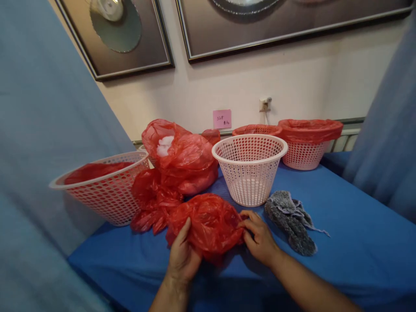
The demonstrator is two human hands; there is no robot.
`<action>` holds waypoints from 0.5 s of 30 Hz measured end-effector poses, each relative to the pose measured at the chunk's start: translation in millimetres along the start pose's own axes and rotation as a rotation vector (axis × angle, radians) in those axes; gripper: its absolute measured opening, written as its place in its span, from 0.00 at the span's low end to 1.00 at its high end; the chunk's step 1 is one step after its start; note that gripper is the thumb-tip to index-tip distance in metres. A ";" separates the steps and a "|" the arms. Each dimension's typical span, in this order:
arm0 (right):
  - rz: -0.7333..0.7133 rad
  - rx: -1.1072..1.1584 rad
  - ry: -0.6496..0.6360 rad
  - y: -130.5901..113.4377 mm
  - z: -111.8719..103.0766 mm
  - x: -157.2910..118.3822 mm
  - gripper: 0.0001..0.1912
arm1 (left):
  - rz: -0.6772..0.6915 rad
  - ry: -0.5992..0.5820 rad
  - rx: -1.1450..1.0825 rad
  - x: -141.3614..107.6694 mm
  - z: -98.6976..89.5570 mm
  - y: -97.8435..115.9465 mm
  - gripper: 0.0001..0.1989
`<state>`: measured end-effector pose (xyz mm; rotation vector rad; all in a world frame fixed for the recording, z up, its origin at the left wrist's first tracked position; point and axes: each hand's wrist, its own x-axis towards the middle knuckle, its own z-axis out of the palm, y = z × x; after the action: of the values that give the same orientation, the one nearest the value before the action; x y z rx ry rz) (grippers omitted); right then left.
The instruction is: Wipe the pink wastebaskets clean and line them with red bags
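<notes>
Both sides of a crumpled red plastic bag are held above the front of the blue-covered desk. The left hand has its grip clamped on the bag's left side, thumb up over the plastic. The right hand has its grip closed on the right edge, fingertips together on a fold.

Just behind the bag stands a white basket, upright, its holes showing all round. Gray knitted gloves lie in a bunch near the right hand, loose threads trailing.

To the left, another heap of red plastic rests beside a pale basket with red lining inside. Behind the heap sits a large puffed red sack, something white showing at its opening. Farther back on the right, a red-lined basket stands near the wall.
</notes>
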<state>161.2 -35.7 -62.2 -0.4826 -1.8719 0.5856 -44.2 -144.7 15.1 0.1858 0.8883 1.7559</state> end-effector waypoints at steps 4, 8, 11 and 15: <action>0.049 0.068 0.149 -20.1 -10.5 11.4 0.17 | -0.033 -0.062 0.065 0.1 0.7 2.6 0.14; 0.241 0.362 -0.010 -51.0 -4.4 26.2 0.28 | -0.002 -0.062 0.168 -7.5 11.2 -11.5 0.11; 0.430 0.623 -0.111 -62.4 4.3 36.0 0.33 | 0.025 -0.072 0.206 -15.0 19.4 -17.8 0.13; 0.627 0.861 0.022 -62.1 -16.4 51.7 0.18 | 0.065 -0.034 0.213 -24.4 17.7 -2.1 0.22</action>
<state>154.9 -52.6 18.3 -0.4724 -1.2441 1.6873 -23.9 -157.5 33.5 0.3860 1.0545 1.7106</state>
